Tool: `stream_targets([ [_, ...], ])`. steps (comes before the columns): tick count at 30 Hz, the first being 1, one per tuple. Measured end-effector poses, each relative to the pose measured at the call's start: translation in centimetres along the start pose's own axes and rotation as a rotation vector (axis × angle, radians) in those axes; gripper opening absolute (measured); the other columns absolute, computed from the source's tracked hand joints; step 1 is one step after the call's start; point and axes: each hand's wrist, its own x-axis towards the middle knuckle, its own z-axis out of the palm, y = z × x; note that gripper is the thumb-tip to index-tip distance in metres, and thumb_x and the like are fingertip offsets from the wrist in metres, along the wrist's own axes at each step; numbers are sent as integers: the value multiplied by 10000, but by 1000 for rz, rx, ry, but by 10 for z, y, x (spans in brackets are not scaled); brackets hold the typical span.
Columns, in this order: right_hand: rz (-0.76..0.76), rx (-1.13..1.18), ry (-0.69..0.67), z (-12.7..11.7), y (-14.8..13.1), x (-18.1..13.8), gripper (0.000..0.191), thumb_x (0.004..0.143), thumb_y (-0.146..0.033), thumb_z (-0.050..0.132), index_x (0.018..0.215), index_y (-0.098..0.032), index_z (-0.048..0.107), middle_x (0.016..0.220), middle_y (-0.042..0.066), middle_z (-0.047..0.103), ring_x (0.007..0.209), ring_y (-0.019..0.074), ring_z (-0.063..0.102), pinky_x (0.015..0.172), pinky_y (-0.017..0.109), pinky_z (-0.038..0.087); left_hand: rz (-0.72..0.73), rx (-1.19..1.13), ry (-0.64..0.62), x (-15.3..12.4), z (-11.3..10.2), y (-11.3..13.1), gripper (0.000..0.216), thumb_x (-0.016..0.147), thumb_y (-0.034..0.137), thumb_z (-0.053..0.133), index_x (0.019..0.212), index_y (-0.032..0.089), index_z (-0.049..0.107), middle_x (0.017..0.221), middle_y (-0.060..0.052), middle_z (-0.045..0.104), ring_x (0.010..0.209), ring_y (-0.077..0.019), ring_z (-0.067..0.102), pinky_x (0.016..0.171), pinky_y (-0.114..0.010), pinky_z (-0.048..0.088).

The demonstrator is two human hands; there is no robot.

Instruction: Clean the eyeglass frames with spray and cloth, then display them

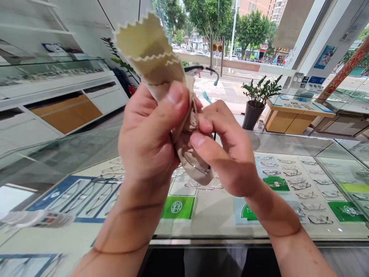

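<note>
My left grip [151,129] clamps zigzag-edged cloth [147,42]; my right grip [229,150] pinches thin-rimmed glasses [198,163] beyond the glass surface's near edge [213,241].

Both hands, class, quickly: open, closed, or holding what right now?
Left hand: closed, holding the cloth.
Right hand: thumb and fingers closed on the glasses; whether they also pinch cloth cannot be told.
</note>
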Motion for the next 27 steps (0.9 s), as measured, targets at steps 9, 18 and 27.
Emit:
stream_targets([
  [9, -1, 24, 35, -29, 0, 0, 219, 946, -324, 657, 746, -240, 627, 911, 28, 559, 909, 193, 576, 931, 381, 516, -261, -53, -267, 10, -1, 20, 241, 1023, 270, 587, 1016, 121, 775, 866, -39, 789, 889, -208, 775, 810, -345, 649],
  [18, 16, -10, -26, -43, -4, 6, 258, 949, -276, 649, 702, -218, 604, 830, 13, 549, 819, 167, 565, 843, 400, 534, -124, 142, -303, 13, -11, 12, 195, 908, 311, 796, 1032, 160, 797, 878, -13, 744, 760, -107, 689, 682, -211, 562],
  [27, 2, -42, -90, -42, -6, 7, 297, 976, -352, 615, 714, -219, 576, 792, 4, 537, 746, 143, 523, 727, 333, 516, 150, 272, -63, 6, -1, -5, 168, 827, 331, 870, 839, 182, 791, 733, 20, 670, 649, -102, 537, 592, -249, 430],
])
